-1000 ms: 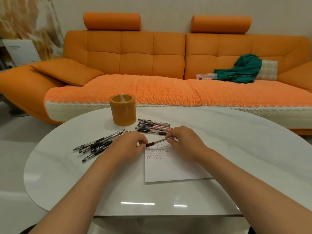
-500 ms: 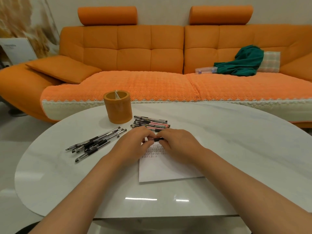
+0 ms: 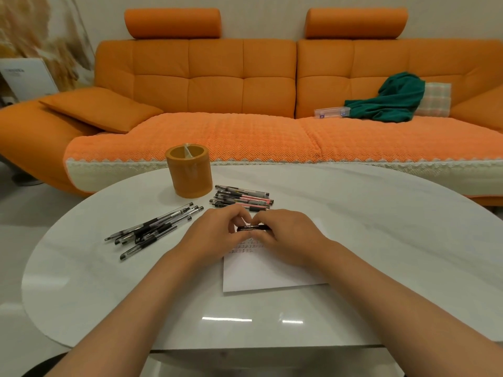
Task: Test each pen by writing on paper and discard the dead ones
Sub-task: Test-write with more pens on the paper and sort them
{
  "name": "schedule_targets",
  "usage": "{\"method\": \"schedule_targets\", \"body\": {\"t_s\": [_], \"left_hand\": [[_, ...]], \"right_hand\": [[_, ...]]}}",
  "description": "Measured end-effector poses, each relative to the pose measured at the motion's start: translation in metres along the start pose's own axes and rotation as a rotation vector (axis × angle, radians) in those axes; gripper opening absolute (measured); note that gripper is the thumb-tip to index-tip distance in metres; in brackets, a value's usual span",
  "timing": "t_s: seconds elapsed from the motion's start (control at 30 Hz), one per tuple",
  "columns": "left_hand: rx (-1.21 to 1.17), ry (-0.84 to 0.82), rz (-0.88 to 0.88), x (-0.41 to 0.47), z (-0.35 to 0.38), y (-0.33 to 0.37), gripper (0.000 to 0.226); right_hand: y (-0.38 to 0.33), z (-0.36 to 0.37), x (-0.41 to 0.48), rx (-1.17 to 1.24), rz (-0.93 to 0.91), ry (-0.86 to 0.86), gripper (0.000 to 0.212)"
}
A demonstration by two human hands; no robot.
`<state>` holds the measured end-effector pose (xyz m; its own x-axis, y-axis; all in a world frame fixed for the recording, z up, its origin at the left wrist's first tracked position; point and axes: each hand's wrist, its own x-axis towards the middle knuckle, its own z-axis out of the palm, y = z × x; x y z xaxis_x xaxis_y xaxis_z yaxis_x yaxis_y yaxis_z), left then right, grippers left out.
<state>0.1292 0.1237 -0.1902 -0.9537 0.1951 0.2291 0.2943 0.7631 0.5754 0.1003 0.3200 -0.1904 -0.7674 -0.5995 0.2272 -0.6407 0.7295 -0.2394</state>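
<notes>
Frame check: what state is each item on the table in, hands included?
Left hand, pinches the pen's left end.
Right hand, pinches the pen's right end.
Pen, level above the paper, tip hidden.
Paper, flat on the table, upper part marked.
Orange holder, upright, open-topped.
Left pen pile, lying loose.
Far pen pile, lying loose, some pink.

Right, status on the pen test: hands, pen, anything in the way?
Left hand, right hand gripping one black pen above the paper. Left pen pile, far pen pile, orange cup nearby. Nothing in the way.
</notes>
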Motion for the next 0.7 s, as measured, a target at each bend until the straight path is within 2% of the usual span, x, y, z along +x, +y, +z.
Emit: {"method": "schedule_targets", "body": {"t_s": [0.2,0.43,0.6,0.7], "left_hand": [[-0.089,0.017,-0.023,0.002,-0.004,-0.001,0.009],[-0.140,0.037,-0.022,0.003,-0.006,-0.004,0.008],[-0.108,0.026,-0.031,0.002,-0.010,-0.008,0.008],[-0.007,0.035,-0.045,0.002,-0.013,-0.010,0.008]], "right_hand": [[0.001,0.002,0.001,0.033,0.004,-0.019,0.026],[0.001,0.006,0.001,-0.072,-0.011,0.089,0.026],[-0.005,0.002,0.004,-0.019,0.042,0.001,0.031],[-0.004,0.000,0.002,0.028,0.078,-0.034,0.043]]}}
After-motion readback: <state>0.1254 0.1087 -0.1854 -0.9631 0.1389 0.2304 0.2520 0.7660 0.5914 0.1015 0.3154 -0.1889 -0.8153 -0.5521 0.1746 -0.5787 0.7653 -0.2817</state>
